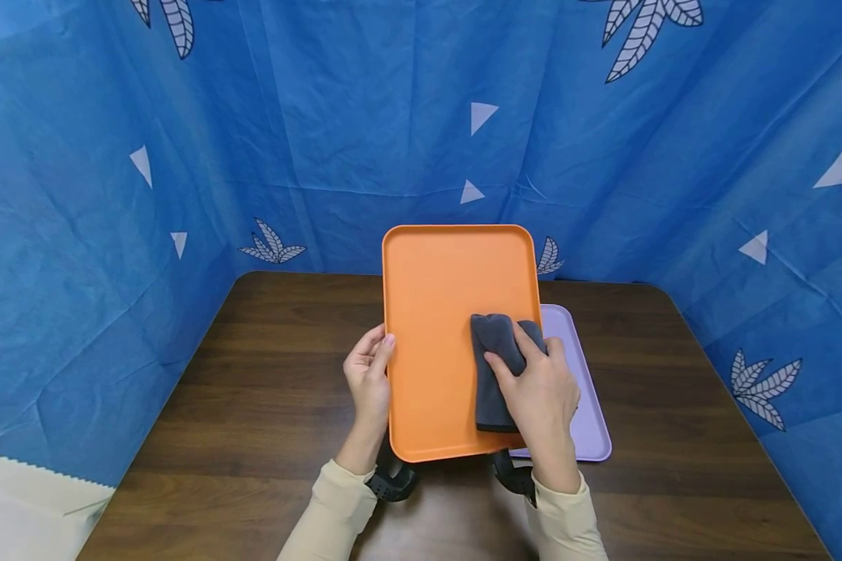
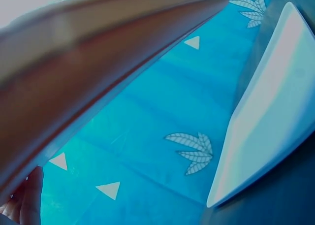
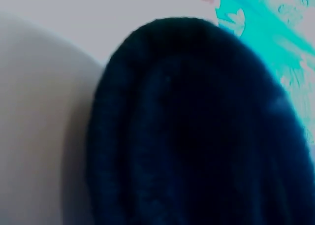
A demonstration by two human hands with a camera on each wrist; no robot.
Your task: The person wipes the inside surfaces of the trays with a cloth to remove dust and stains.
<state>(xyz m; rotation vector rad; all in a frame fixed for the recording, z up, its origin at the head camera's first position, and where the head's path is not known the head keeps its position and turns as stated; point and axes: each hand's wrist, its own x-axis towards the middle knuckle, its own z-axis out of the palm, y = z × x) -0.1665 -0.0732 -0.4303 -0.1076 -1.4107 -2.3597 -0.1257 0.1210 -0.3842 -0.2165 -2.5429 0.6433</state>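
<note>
An orange tray (image 1: 431,296) is held up off the table, tilted toward the head camera. My left hand (image 1: 369,378) grips its left edge, thumb on the rim and fingers behind. Against the tray's lower right face, my right hand (image 1: 543,389) pinches a folded dark grey cloth (image 1: 494,397) between thumb and fingers. In the right wrist view the cloth (image 3: 197,126) fills most of the picture, close and dark. The left wrist view shows the tray's underside (image 2: 98,62) and a few left fingertips (image 2: 32,198).
A lilac tray (image 1: 591,421) lies on the brown wooden table (image 1: 252,389), partly behind the orange tray and the right hand. A blue curtain (image 1: 365,140) with leaf and triangle prints hangs round the table's back and sides. Something white (image 1: 28,514) sits at the lower left.
</note>
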